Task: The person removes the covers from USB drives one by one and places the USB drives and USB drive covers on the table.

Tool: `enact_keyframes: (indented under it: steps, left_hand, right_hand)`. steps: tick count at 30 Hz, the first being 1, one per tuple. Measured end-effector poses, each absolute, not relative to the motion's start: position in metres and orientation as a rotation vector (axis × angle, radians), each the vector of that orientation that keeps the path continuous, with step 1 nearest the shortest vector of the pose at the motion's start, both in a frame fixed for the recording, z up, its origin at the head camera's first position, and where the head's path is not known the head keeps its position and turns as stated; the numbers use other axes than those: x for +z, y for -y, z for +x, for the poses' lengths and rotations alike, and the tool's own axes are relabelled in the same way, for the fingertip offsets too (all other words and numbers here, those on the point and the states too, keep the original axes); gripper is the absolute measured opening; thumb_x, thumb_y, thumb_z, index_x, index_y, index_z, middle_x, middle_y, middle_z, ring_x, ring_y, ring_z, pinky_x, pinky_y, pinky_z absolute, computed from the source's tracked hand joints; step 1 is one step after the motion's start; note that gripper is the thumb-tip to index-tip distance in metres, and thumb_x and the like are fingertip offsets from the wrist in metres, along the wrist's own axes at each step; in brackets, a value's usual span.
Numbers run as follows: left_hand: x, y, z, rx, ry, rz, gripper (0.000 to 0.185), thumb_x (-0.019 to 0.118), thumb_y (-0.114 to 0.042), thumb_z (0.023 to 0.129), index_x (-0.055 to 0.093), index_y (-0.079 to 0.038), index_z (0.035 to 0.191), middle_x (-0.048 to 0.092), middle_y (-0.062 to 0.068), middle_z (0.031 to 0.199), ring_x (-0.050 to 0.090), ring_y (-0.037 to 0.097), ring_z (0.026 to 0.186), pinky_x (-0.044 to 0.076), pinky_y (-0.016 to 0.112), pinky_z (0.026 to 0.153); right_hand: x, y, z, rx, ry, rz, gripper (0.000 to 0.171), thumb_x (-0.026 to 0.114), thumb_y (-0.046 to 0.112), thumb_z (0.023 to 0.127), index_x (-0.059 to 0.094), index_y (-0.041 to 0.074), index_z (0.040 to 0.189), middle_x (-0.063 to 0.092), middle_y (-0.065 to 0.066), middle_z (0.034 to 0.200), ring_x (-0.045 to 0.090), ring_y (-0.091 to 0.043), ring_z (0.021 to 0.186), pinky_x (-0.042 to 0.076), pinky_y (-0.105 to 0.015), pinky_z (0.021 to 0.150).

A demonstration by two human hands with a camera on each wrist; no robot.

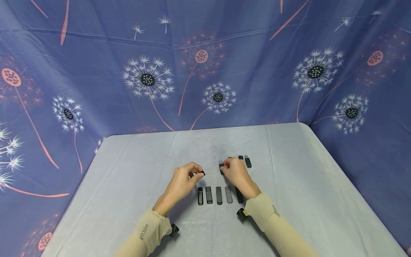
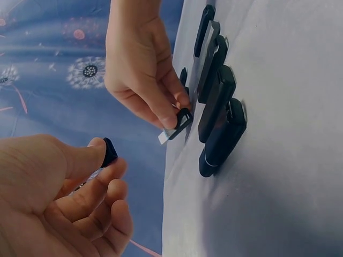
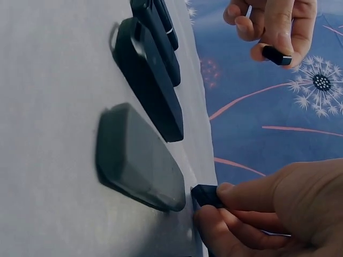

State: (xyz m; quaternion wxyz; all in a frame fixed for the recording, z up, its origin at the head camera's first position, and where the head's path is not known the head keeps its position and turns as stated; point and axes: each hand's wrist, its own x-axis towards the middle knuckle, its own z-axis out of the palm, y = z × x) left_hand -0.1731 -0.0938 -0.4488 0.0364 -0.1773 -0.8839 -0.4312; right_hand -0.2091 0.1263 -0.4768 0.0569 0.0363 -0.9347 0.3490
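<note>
Looking down from the head view, a person's left hand (image 1: 182, 180) pinches a small black plastic cap (image 1: 202, 173) between thumb and forefinger just above the grey cloth-covered tabletop (image 1: 135, 185). The right hand (image 1: 236, 173) pinches a black USB stick with a blue-edged metal plug (image 1: 221, 166), close to the cap but apart from it. Near the wrists lies a row of five slim dark USB sticks (image 1: 219, 195), side by side. Beyond the right hand lie two more small black sticks (image 1: 247, 161). A blue dandelion-print cloth (image 1: 205, 71) hangs behind.

From the left wrist view, the left hand (image 2: 53, 198) holds the cap (image 2: 109, 152) in a narrow grip of thumb and forefinger tip, with the other fingers curled beneath. The right hand (image 2: 142, 64) grips the stick (image 2: 179, 122) with its silver plug pointing towards the cap. The row of sticks (image 2: 217, 107) lies just beside it on the tabletop (image 2: 278, 160).

From the right wrist view, the right hand (image 3: 273, 214) pinches the black body of the stick (image 3: 206, 195) tightly, just beside a flat grey stick (image 3: 139, 158) of the row. The left hand (image 3: 276, 24) holds the cap (image 3: 277, 55), well apart.
</note>
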Motion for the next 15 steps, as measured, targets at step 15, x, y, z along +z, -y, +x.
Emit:
enact_keyframes:
  steps: [15]
  left_hand:
    - [-0.4511,0.0952,-0.1716,-1.348,2.701,-0.538,0.006,0.077,-0.017,0.094,0.074,-0.019,0.100,0.075,-0.009,0.087,0.063,0.007,0.073,0.051,0.024,0.065]
  right_hand:
    - [-0.4753,-0.1261,-0.2129,1.014,2.942,0.011,0.012,0.076,0.009,0.092,0.078,0.000,0.083,0.073,-0.008,0.079,0.060,-0.016,0.068,0.051,-0.032,0.063]
